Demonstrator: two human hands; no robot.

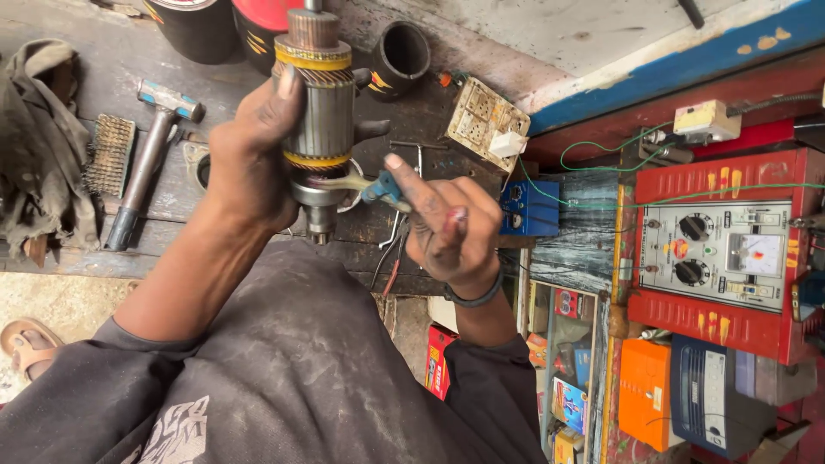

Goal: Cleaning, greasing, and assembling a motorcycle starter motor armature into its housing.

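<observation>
My left hand (249,155) grips a motor armature (320,112), a metal cylinder with yellow bands, a copper commutator at its top and a short shaft at the bottom, held upright over the wooden bench. My right hand (443,228) holds blue-handled pliers (378,185) whose jaws meet the armature's lower end near a thin metal ring. A black band sits on my right wrist.
A hammer (146,159) and a wire brush (110,155) lie on the bench (77,77) at left, beside a dirty rag (39,137). A black pipe piece (400,56), a white socket board (485,120), a blue box (528,206) and a red meter unit (722,253) stand to the right.
</observation>
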